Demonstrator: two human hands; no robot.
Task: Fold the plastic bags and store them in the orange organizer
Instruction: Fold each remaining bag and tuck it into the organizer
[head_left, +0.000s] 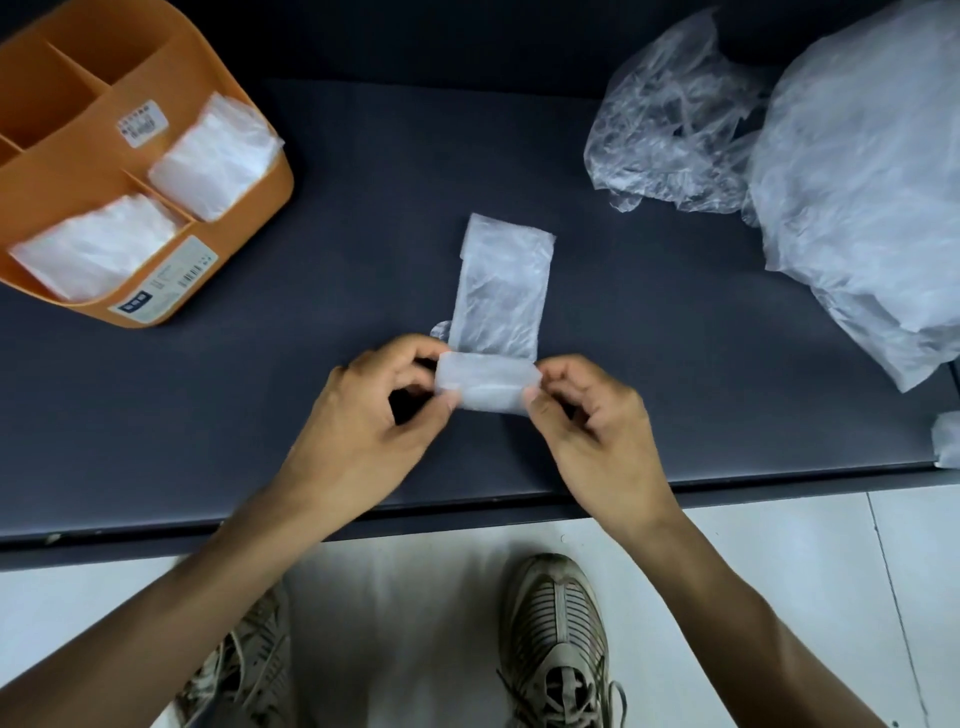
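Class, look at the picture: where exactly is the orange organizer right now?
In the head view the orange organizer sits at the upper left on the dark table, left of the hands, with folded bags in its two nearest compartments.

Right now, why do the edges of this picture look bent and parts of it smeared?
Head view: the wide lens bows the table edge and tilts the orange organizer; the folded bags inside it look smeared by motion blur; the left hand and right hand pinching the plastic strip are fairly sharp; light is dim and even, with soft shadows beneath the hands.
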